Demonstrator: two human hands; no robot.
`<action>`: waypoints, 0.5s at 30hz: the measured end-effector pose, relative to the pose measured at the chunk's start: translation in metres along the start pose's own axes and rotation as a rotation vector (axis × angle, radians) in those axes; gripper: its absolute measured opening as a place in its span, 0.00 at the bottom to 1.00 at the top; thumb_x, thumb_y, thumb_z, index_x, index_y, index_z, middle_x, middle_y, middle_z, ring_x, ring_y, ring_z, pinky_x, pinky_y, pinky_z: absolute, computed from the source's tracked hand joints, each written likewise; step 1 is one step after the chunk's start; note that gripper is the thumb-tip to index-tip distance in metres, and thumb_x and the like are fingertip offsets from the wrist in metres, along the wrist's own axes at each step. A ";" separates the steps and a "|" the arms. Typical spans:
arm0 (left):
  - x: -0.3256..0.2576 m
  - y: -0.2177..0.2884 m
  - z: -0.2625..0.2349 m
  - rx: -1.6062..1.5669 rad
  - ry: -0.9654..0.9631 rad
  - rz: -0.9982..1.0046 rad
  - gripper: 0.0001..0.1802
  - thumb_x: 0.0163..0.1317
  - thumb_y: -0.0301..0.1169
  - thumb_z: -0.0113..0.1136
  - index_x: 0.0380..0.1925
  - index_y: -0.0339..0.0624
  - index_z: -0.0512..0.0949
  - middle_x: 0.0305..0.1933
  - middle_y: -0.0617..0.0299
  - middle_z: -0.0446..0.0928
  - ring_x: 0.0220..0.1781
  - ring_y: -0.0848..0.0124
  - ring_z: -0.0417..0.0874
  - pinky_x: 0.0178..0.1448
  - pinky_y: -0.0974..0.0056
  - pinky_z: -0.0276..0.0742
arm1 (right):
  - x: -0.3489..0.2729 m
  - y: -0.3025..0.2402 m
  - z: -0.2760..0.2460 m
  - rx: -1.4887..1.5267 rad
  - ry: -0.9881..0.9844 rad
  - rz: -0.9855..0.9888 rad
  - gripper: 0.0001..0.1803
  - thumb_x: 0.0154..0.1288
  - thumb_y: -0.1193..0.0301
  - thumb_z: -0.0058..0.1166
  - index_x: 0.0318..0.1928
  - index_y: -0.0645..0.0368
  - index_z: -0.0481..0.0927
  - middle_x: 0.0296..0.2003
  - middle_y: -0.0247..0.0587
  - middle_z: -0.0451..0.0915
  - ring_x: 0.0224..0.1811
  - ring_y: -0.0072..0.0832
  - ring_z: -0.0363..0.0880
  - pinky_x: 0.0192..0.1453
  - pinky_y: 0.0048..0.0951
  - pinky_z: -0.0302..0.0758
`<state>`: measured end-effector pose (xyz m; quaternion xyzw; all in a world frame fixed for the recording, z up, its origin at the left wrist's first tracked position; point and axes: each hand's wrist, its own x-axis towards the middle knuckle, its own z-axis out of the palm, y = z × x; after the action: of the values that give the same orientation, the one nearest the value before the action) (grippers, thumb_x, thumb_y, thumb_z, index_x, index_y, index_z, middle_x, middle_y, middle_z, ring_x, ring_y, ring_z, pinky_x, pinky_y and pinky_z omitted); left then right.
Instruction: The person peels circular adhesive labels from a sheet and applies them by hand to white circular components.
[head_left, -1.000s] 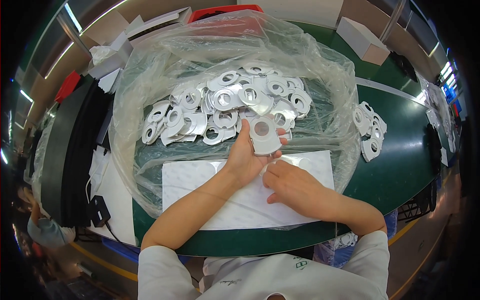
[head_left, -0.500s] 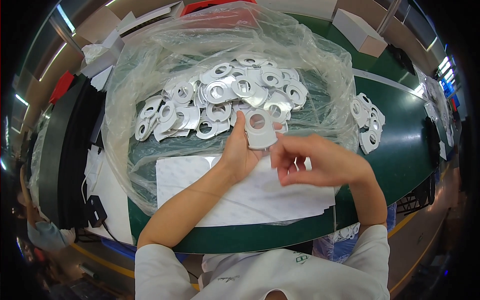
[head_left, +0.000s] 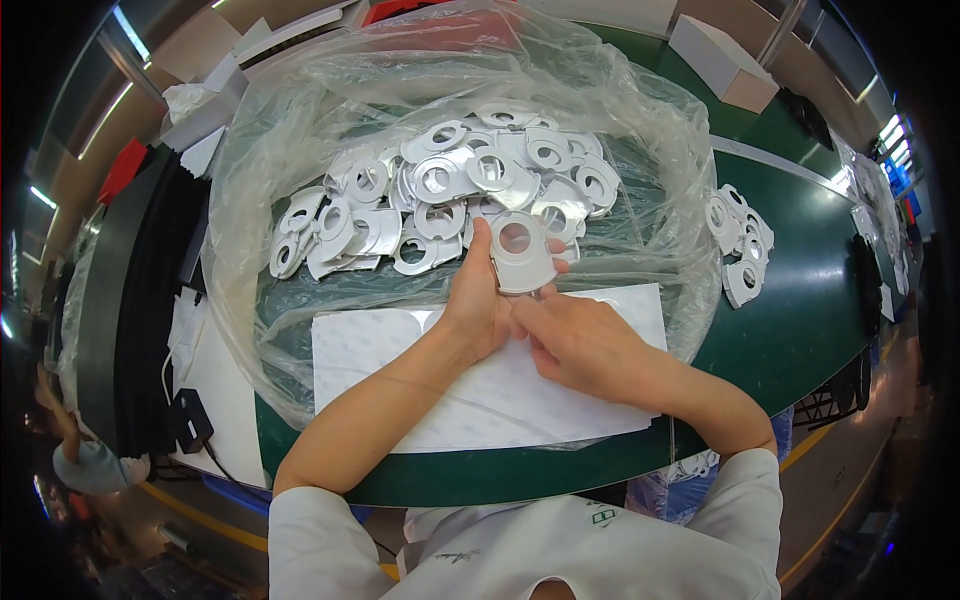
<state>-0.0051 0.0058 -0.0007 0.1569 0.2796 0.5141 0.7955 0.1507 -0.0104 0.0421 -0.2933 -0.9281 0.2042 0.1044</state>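
Left hand point(head_left: 480, 305) grip pinching white ring plate point(head_left: 520, 258), right hand point(head_left: 570, 340) at its lower edge (bag rim close).

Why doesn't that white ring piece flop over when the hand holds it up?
The white ring piece probably is stiff: it stands flat above the left hand, pinched only at its lower edge. It looks thin, so likely light. Being flat with a tab, it probably won't roll.

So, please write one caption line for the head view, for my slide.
Left hand holds up a white ring part while the right hand touches its lower edge, above a bag of similar parts.
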 end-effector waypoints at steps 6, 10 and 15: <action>0.006 -0.004 -0.008 -0.010 -0.056 0.100 0.37 0.71 0.59 0.23 0.58 0.39 0.65 0.52 0.48 0.75 0.48 0.61 0.78 0.43 0.60 0.75 | -0.006 -0.010 0.013 -0.300 0.085 -0.333 0.11 0.50 0.73 0.53 0.36 0.57 0.69 0.27 0.36 0.71 0.33 0.31 0.73 0.32 0.31 0.72; 0.007 -0.004 -0.008 0.002 -0.064 0.105 0.37 0.71 0.59 0.23 0.58 0.39 0.65 0.53 0.48 0.75 0.48 0.61 0.78 0.43 0.60 0.75 | -0.019 -0.025 0.013 -0.369 -0.019 -0.464 0.10 0.50 0.71 0.52 0.33 0.55 0.68 0.25 0.31 0.69 0.33 0.25 0.71 0.32 0.24 0.69; 0.007 -0.004 -0.003 0.032 -0.049 0.090 0.37 0.71 0.59 0.23 0.58 0.40 0.65 0.52 0.49 0.75 0.48 0.62 0.78 0.43 0.61 0.74 | -0.034 -0.043 -0.007 -0.076 -0.211 -0.692 0.08 0.52 0.69 0.51 0.31 0.54 0.67 0.25 0.30 0.67 0.33 0.25 0.70 0.32 0.24 0.67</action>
<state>-0.0018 0.0103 -0.0068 0.1945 0.2611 0.5407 0.7757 0.1591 -0.0601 0.0647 0.0571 -0.9850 0.1511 0.0601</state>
